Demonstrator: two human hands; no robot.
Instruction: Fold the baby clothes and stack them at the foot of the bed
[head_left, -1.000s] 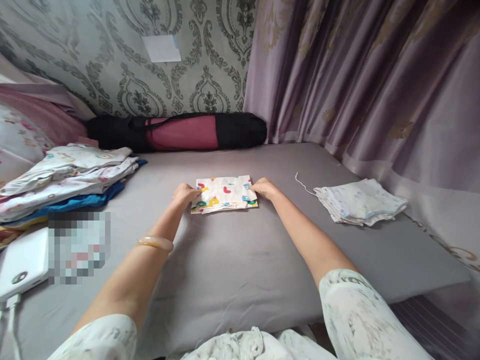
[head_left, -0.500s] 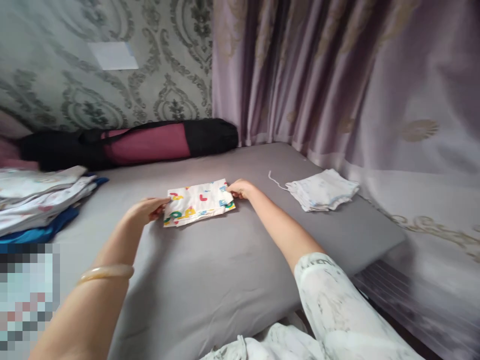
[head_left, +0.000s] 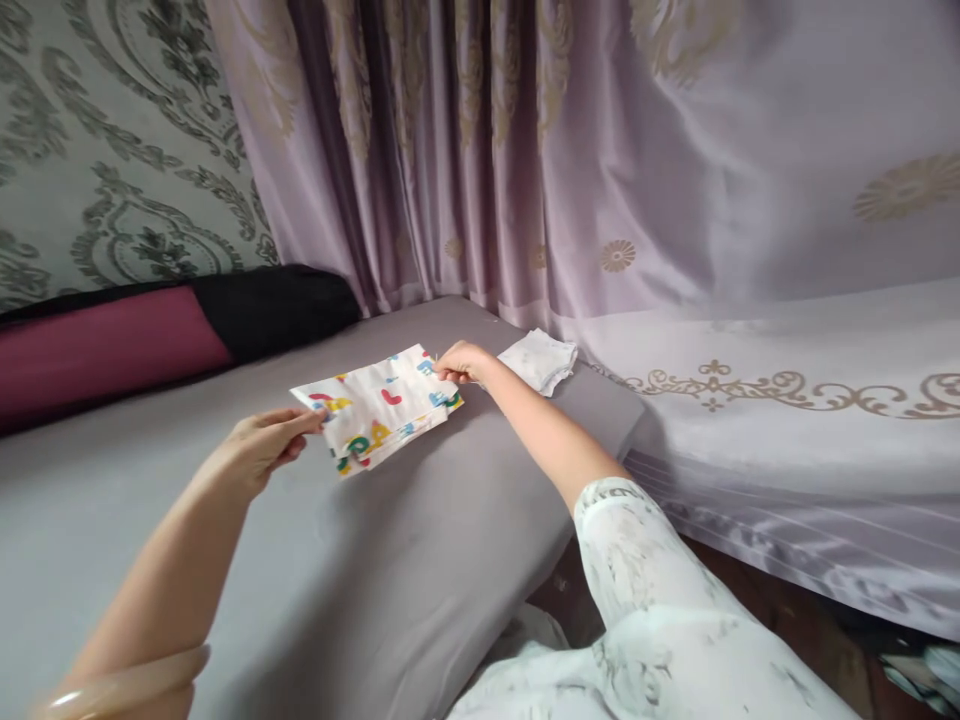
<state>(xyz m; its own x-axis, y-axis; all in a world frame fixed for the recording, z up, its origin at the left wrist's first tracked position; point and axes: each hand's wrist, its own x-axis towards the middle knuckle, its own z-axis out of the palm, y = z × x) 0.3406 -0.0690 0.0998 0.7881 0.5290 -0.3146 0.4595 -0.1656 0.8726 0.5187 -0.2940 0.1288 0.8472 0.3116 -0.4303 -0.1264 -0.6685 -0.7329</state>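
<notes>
A folded white cloth with colourful printed shapes (head_left: 382, 405) is held up between my two hands, a little above the bed. My left hand (head_left: 274, 440) pinches its left edge, thumb on top. At the far right corner, my right hand (head_left: 461, 363) grips the cloth with closed fingers. Just beyond my right wrist lies a folded white cloth stack (head_left: 541, 358) on the bed, partly hidden by my hand and forearm.
The grey-covered bed (head_left: 442, 540) ends at an edge on the right. A long black and maroon bag (head_left: 150, 335) lies along the patterned wall. A lilac curtain (head_left: 600, 220) hangs behind and to the right.
Both hands have raised the printed cloth from the bed, and it now tilts. The view has swung right, so the clothes pile on the left is out of sight.
</notes>
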